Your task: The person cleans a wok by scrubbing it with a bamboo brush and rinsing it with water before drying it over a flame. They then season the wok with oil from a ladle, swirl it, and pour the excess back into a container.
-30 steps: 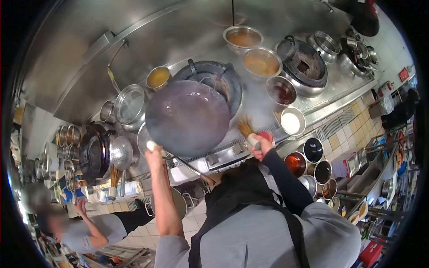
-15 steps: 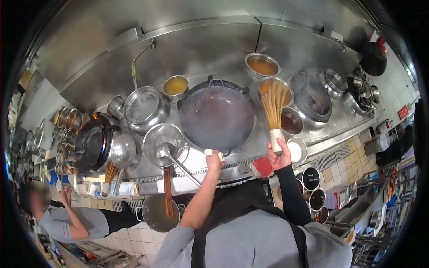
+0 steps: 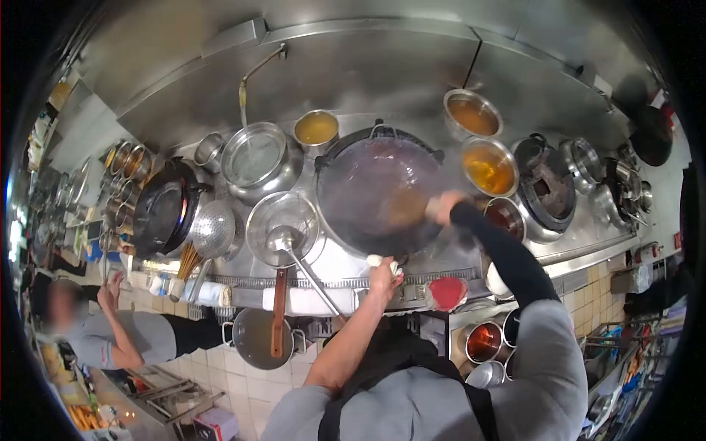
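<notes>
Right hand (image 3: 447,206) blurred, brush (image 3: 407,205) smeared, wok (image 3: 351,192) hazy.

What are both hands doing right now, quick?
Left hand: closed, holding a white cloth at the near edge of the wok.
Right hand: closed, holding a brush, blurred, over the wok.

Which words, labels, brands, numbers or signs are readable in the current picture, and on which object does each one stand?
None: no text can be read.
Wok and white cloth in the left hand: no writing visible.
Small red panel on the right wall: too small to read.
Small red mark on the co-worker's grey shirt: too blurred to tell whether it is lettering.
</notes>
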`<action>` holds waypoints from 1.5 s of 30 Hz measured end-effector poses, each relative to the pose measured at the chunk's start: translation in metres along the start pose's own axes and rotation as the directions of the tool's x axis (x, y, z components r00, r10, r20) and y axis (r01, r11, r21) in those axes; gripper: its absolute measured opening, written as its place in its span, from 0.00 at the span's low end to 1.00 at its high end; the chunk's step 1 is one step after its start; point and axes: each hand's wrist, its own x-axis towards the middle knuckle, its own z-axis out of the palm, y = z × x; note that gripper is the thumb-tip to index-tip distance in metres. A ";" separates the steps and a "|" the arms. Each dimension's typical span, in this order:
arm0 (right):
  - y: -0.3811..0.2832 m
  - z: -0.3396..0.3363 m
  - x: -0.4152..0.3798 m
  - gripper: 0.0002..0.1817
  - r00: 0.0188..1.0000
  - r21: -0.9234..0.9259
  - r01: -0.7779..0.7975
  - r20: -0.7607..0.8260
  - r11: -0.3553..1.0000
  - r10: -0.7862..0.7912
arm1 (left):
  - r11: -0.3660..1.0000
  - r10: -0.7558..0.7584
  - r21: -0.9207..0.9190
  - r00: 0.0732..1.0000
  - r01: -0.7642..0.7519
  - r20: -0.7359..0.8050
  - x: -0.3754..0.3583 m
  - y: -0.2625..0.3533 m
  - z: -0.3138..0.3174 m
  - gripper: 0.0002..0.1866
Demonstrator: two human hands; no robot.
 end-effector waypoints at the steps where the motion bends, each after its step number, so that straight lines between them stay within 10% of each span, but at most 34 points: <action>1: 0.043 0.022 0.060 0.20 0.932 0.176 -0.195 -0.273 0.965 0.238 | 1.000 -0.011 -0.007 1.000 0.011 -0.001 -0.009 0.003 -0.001 0.12; 2: 0.036 -0.004 0.063 0.25 0.758 0.411 -0.098 -0.560 0.907 0.335 | 1.000 -0.011 -0.024 1.000 0.011 0.004 -0.015 0.007 0.001 0.11; 5: -0.037 -0.007 0.128 0.30 0.414 0.754 0.092 -0.623 0.650 0.664 | 1.000 0.003 -0.017 1.000 -0.003 0.007 -0.009 0.003 -0.002 0.11; 6: -0.052 0.015 0.155 0.23 0.628 0.748 -0.142 -0.438 0.648 0.643 | 1.000 -0.021 0.001 1.000 0.021 -0.012 -0.017 0.008 0.002 0.10; 8: -0.096 0.074 0.195 0.17 0.918 0.345 0.243 -0.385 0.907 -0.100 | 1.000 -0.003 -0.001 1.000 0.003 -0.009 -0.015 0.004 0.003 0.11; 9: -0.131 0.029 0.102 0.16 0.919 0.477 0.184 -0.394 0.860 0.023 | 1.000 0.006 0.005 1.000 -0.006 -0.005 -0.013 0.006 0.001 0.11; 10: -0.132 0.031 0.079 0.18 0.896 0.335 0.413 -0.317 0.847 -0.311 | 1.000 0.026 0.009 0.998 -0.025 -0.056 -0.018 0.008 0.006 0.11; 12: -0.098 0.054 0.006 0.26 0.851 0.597 0.524 -0.385 0.608 -0.357 | 0.999 0.039 -0.018 0.997 -0.040 -0.060 -0.024 0.012 0.009 0.11; 14: -0.013 0.029 0.035 0.27 0.850 0.217 0.527 -0.140 0.821 -0.509 | 1.000 0.024 -0.008 0.999 -0.025 -0.043 -0.026 0.011 0.009 0.11; 15: 0.010 0.019 0.049 0.27 0.917 0.232 0.321 -0.319 0.918 -0.240 | 1.000 0.017 0.016 1.000 -0.017 -0.026 -0.024 0.012 0.007 0.12; 17: 0.041 -0.007 0.077 0.27 0.728 0.371 -0.100 -0.605 0.923 0.322 | 1.000 0.027 -0.007 1.000 -0.027 -0.003 -0.014 0.013 0.008 0.12; 20: -0.031 -0.013 0.105 0.22 0.681 0.680 -0.171 -0.442 0.713 0.584 | 0.999 0.041 0.010 0.999 -0.041 -0.007 -0.019 0.008 0.006 0.13; 21: -0.049 0.009 0.127 0.21 0.758 0.641 -0.224 -0.360 0.734 0.545 | 0.999 0.033 0.008 0.999 -0.033 -0.004 -0.020 0.004 0.006 0.13; 22: -0.063 0.040 0.156 0.22 0.973 0.413 0.070 -0.231 0.908 0.030 | 1.000 0.031 0.003 1.000 -0.031 0.002 -0.017 0.001 0.005 0.13; 25: -0.117 0.026 0.045 0.23 0.886 0.512 0.464 -0.242 0.723 -0.396 | 0.999 0.050 0.013 0.999 -0.050 0.008 -0.011 0.007 0.006 0.13; 29: -0.012 0.001 0.037 0.27 0.961 0.372 -0.004 -0.257 0.928 0.107 | 0.999 0.039 0.024 0.999 -0.040 0.031 -0.020 -0.005 -0.003 0.13; 31: 0.010 0.007 0.071 0.28 0.666 0.569 -0.221 -0.505 0.792 0.549 | 0.998 0.062 0.028 0.997 -0.063 0.035 -0.016 0.003 0.002 0.12; 34: -0.033 0.005 0.105 0.27 0.714 0.678 -0.199 -0.393 0.707 0.579 | 0.998 0.015 0.059 1.000 -0.016 0.006 -0.010 0.000 -0.002 0.13; 36: -0.062 0.027 0.137 0.25 0.974 0.470 -0.031 -0.184 0.882 0.133 | 0.998 -0.026 0.059 1.000 0.025 0.014 -0.007 0.003 -0.002 0.13; 39: -0.108 0.006 0.041 0.22 0.860 0.273 0.499 -0.272 0.823 -0.431 | 0.999 -0.029 -0.023 0.998 0.030 0.053 -0.002 0.004 -0.002 0.12; 40: -0.084 0.042 0.062 0.23 0.870 0.460 0.492 -0.240 0.739 -0.430 | 1.000 -0.017 -0.021 0.999 0.018 0.049 -0.001 0.004 -0.001 0.12; 43: 0.011 0.039 0.065 0.25 0.970 0.159 0.223 -0.135 0.962 -0.202 | 1.000 0.013 -0.008 1.000 -0.013 0.028 0.003 0.000 -0.002 0.11; 45: 0.023 0.011 0.023 0.31 0.833 0.459 -0.273 -0.327 0.846 0.446 | 0.996 0.090 0.007 0.995 -0.090 -0.040 -0.007 0.003 -0.002 0.10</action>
